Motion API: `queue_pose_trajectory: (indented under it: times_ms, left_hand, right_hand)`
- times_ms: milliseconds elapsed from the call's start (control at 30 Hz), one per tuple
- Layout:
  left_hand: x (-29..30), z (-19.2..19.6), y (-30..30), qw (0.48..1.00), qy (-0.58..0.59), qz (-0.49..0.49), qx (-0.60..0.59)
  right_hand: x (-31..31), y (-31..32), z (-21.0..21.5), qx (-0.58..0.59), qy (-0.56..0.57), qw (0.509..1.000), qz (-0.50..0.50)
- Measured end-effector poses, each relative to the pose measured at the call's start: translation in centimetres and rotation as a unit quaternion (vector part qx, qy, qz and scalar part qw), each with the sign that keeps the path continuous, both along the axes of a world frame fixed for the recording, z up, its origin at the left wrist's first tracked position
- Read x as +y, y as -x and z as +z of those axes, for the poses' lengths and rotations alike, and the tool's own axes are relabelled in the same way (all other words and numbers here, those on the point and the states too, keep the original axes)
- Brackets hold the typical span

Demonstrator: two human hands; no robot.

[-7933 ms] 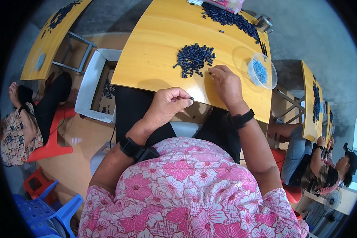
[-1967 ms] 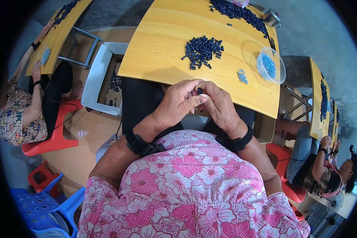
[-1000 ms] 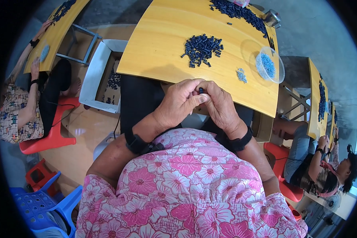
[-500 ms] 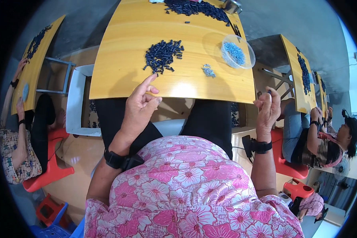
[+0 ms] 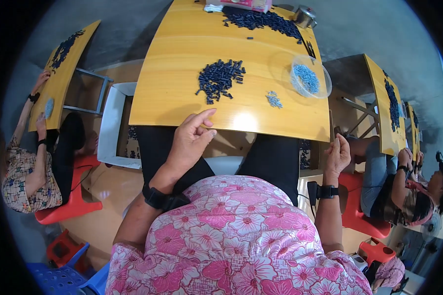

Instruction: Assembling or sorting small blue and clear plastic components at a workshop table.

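Observation:
My left hand is at the near edge of the yellow table. Its index finger points forward, the thumb stands apart, and nothing shows between them. Just beyond it lies a pile of small dark cylindrical pieces. My right hand is past the table's right front corner, fingertips pinched together; whatever they hold is too small to make out. A little heap of small pale-blue and silvery pieces rests on the table. Beside it, a clear round plastic tub contains many similar blue pieces.
A larger spread of dark pieces covers the table's far end, near a metal cup and dark tweezers-like tools. A white-edged box sits below the table's left. Co-workers sit at tables on both sides.
My view has shifted, so the table appears lower and further right. The left hand has drawn back from the dark pile. The right fingers have closed together; the dark piece seen there earlier is unclear.

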State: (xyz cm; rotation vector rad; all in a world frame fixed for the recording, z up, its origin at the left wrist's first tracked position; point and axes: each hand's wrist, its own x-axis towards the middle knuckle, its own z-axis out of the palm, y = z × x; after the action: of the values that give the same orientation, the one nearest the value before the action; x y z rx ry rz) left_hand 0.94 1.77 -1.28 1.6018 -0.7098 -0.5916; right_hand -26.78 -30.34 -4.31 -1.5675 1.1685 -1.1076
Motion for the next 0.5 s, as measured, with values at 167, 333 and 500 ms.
queue_pose_trajectory:
  times_ms: [167,333,500]
  left_hand:
    - [-0.4,1.2,-0.7,0.999,-0.012,-0.004,-0.038]
    - [-0.7,1.9,-1.9,0.998,-0.001,-0.009,-0.056]
    - [-1.0,1.7,-3.5,0.997,-0.021,-0.017,-0.068]
  right_hand:
    - [3.6,-6.3,4.8,-0.024,0.072,0.990,0.123]
    - [7.2,-11.7,6.9,-0.012,0.013,0.974,0.228]
    - [8.3,-15.8,6.5,0.067,0.071,0.940,0.328]
